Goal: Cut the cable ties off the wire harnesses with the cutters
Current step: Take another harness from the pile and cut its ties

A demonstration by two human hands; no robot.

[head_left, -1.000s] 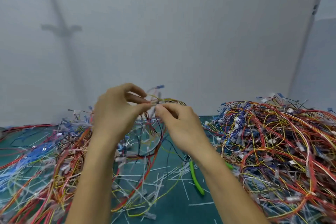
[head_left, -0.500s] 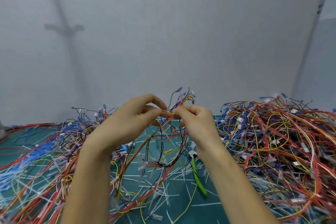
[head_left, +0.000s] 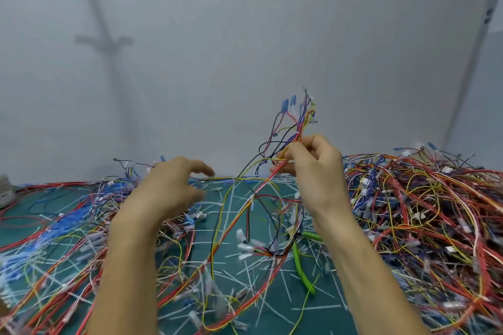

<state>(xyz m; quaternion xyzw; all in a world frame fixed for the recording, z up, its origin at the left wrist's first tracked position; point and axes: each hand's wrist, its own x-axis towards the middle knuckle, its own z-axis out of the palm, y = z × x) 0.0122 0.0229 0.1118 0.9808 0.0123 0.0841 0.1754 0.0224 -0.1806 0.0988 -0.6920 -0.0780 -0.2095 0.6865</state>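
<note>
The right hand [head_left: 313, 166] pinches a wire harness [head_left: 296, 122], thin red, yellow, blue and black wires with blue plugs on top, raised above the green mat [head_left: 324, 318]; the left hand [head_left: 168, 187] is apart, fingers loosely spread; the green-handled cutters [head_left: 300, 266] lie on the mat.

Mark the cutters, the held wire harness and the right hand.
cutters [head_left: 301, 269], head view, the longer green handle.
wire harness [head_left: 300, 130], head view, bundled wires just above the grip.
right hand [head_left: 318, 171], head view, back of the hand.
</note>
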